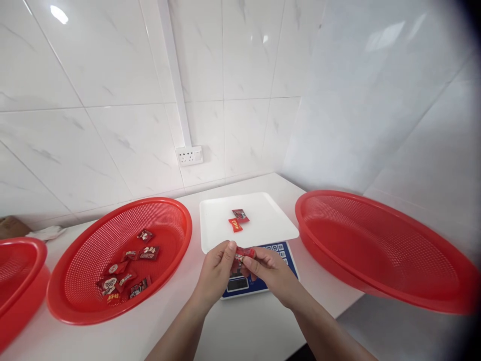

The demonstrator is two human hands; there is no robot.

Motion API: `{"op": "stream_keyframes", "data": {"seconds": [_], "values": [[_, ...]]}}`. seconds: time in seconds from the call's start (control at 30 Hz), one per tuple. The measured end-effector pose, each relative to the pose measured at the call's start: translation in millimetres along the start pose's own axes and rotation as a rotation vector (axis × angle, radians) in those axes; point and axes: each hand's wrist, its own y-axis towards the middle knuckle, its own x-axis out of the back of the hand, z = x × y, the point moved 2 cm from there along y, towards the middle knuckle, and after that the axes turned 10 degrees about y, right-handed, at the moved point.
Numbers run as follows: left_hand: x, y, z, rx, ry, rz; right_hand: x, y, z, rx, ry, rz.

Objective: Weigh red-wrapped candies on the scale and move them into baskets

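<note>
Between my two hands is a small red wrapped candy (245, 252), pinched at its left end by my left hand (218, 268) and at its right end by my right hand (272, 273). Both hands hover over the front of a digital scale (256, 291) with a blue panel, hiding part of its keys and display. On the scale's white tray (266, 220) lie two more wrapped packets: a dark red one (241, 215) and a bright red one with yellow print (235, 224), touching or nearly so.
To the left, a red mesh basket (169, 210) holds several small red packets (149, 252). Another red basket (22, 245) is cut off at the far left. A third red basket (338, 240) stands at the right, overhanging the table edge. A socket (190, 156) is on the tiled wall.
</note>
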Motion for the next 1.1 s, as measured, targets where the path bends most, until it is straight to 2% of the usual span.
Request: {"op": "stream_keyframes", "data": {"seconds": [0.17, 0.33, 0.53, 0.63, 0.8, 1.1], "values": [[10, 3, 3, 0.013, 0.086, -0.043, 2, -2, -3, -0.04, -0.044, 0.009], [14, 2, 0, -0.032, 0.173, -0.077, 2, -1, -1, -0.05, -0.097, -0.048], [19, 2, 1, 0.008, 0.126, -0.14, 1, -2, 0, -0.02, -0.062, -0.078], [19, 2, 1, 0.025, 0.042, -0.106, 3, -2, -1, -0.009, -0.03, -0.126], [15, 1, -2, 0.026, -0.015, 0.051, 4, -2, -1, 0.003, -0.03, -0.169], [16, 0, 1, 0.038, -0.001, -0.014, -1, -5, 1, 0.034, -0.002, -0.132]]}}
